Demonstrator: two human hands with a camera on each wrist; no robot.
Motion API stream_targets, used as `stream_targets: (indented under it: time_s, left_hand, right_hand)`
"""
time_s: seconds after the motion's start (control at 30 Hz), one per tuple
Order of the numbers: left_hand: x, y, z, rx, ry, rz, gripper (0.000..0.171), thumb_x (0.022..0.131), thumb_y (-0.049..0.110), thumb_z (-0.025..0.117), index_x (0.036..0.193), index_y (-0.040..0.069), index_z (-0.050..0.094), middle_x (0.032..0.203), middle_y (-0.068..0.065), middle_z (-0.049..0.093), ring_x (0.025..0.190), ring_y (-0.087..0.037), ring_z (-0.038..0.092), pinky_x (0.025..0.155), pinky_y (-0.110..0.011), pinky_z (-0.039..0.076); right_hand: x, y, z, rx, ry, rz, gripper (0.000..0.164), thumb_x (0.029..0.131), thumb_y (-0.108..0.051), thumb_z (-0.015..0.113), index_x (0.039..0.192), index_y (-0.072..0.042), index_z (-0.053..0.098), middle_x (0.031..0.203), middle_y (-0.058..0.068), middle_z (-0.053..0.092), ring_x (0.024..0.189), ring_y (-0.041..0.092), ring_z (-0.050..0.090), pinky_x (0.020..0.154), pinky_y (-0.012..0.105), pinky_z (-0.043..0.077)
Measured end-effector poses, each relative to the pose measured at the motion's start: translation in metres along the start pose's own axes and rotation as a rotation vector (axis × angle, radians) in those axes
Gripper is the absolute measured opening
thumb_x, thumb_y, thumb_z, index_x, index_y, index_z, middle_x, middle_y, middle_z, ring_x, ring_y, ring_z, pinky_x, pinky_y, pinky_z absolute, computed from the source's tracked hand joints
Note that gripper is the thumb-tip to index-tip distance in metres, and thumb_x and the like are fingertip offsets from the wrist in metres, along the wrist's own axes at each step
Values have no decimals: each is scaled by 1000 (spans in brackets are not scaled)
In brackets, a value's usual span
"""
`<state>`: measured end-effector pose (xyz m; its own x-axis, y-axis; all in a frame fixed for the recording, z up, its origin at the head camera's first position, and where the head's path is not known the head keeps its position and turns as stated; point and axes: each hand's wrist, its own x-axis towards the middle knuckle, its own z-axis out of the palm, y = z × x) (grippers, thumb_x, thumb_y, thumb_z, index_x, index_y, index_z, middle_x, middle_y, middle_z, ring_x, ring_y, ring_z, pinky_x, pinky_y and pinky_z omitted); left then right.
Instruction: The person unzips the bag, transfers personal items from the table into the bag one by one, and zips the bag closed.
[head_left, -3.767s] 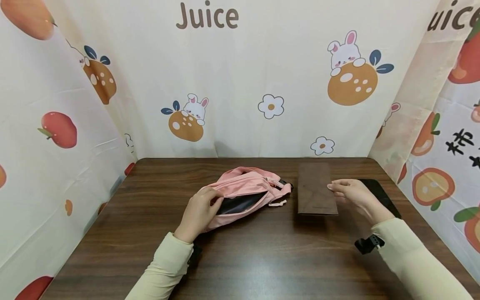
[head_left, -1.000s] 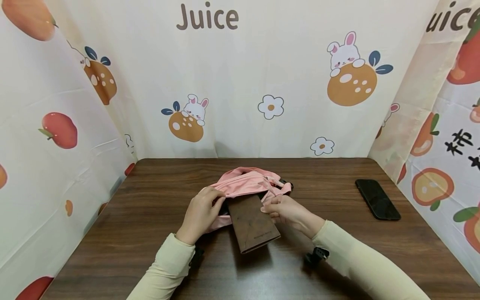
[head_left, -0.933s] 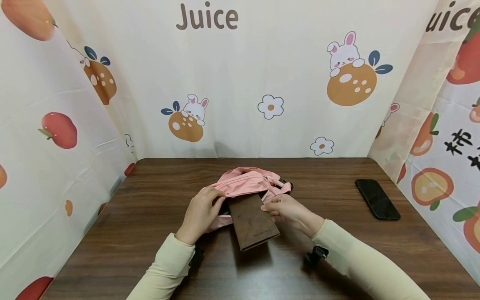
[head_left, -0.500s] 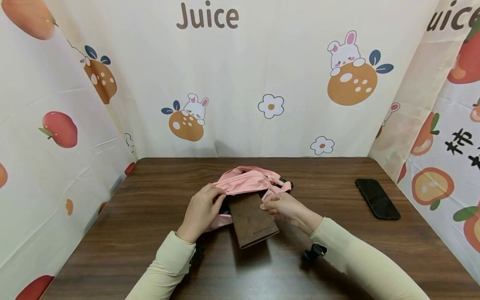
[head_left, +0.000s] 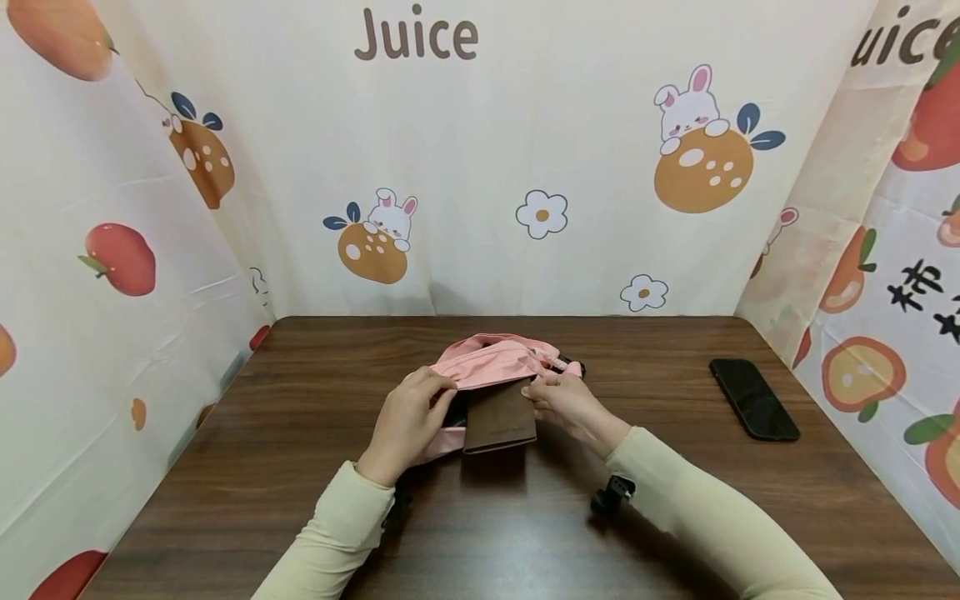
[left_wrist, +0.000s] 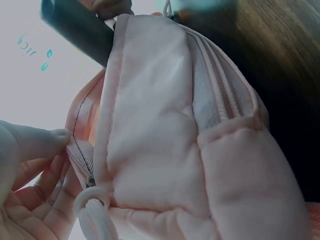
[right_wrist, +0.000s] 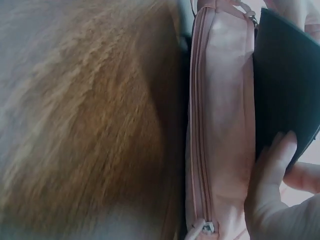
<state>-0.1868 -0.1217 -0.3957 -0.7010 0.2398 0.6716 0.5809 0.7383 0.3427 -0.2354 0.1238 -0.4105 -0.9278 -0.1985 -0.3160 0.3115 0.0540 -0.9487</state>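
A pink waist bag lies at the middle of the table, its front zip pocket gaping. My left hand pinches the pocket's far edge between thumb and fingers, near the zip pull in the left wrist view. A flat brown leather wallet sits with its far part inside the pocket and its near part sticking out toward me. Thumb and fingers of my right hand grip the wallet's right edge. In the right wrist view the wallet looks dark and stands against the bag's pink side.
A black phone lies toward the table's right side. The wooden table ends at a printed cloth backdrop, with cloth walls to the left and right.
From the table's right side, my right hand has brought the wallet to the bag. In the last half second it has slid deeper into the pocket and straightened. My left hand keeps its hold.
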Motion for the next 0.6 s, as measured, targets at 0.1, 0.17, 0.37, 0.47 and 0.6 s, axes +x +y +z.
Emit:
stream_targets:
  time_s: [0.1,0.17,0.37,0.47,0.6]
  left_hand:
    - [0,1,1,3,4,4,6,83,4,75,87,9,74,86,-1,68,82,-18,64,72,-34,54]
    - [0,2,2,5,5,2,6,83,4,75,87,9,74,86,0,68,82,-18,64,72,-34,54]
    - [0,3,2,1,3,-10,7,83,4,75,87,10,74,86,0,68,82,-17,64,72,-34,54]
    - [0,3,2,3,-5,-15,6,84,4,74,87,10,74,86,0,68,82,-17,64,73,-34,54]
    - [0,3,2,5,-14,-20,6,85,5,74,87,10,74,87,0,68,81,-16,64,72,-33,53]
  right_hand:
    - [3,0,3,-1,27,4,14,91,-6,62,78,-8,59,79,-3,57,63,6,53,62,21,52]
    - [4,-1,4,-7,23,14,10,91,-6,62,81,-6,61,81,-2,57,63,6,55,61,20,52]
    - [4,-4,3,-5,-60,58,6,91,-4,62,86,-2,62,77,1,57,59,8,57,60,20,54]
    - [3,-5,1,0,-117,67,8,92,-3,59,83,-3,60,80,3,58,62,10,60,64,22,56]
    - [1,-5,1,19,-153,55,15,93,-2,56,80,-6,57,90,5,57,67,11,61,67,22,56]
